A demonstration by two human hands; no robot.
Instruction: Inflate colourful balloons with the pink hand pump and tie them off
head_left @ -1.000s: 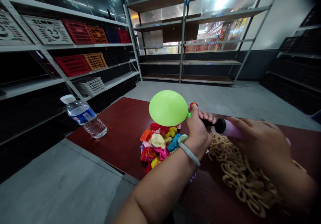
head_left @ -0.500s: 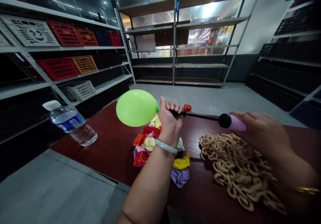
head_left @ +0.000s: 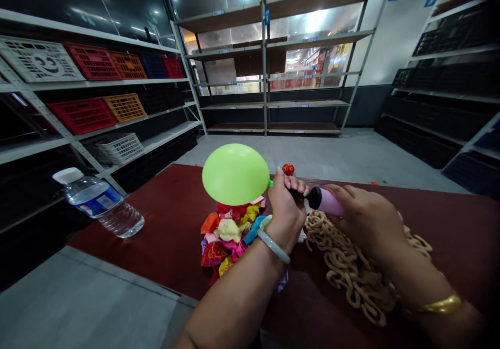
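Note:
My left hand (head_left: 286, 204) is closed around the neck of a half-inflated green balloon (head_left: 235, 174) and the black nozzle end of a hand pump. My right hand (head_left: 365, 217) grips the pump's pink barrel (head_left: 330, 201), pushed in close to the left hand. The balloon hovers over a heap of flat, uninflated balloons (head_left: 231, 233) in many colours on the dark red table (head_left: 172, 208). A pale bangle sits on my left wrist and a gold one on my right.
A pile of tan plastic chain links (head_left: 353, 270) lies under my right forearm. A water bottle (head_left: 99, 206) lies at the table's left corner. A small red ball (head_left: 288, 169) sits behind the hands. Shelving with coloured crates (head_left: 94, 62) lines the left.
The pump rod, pulled out half a second ago, is pushed back in, so my hands are close together again. The green balloon looks slightly larger and has shifted right.

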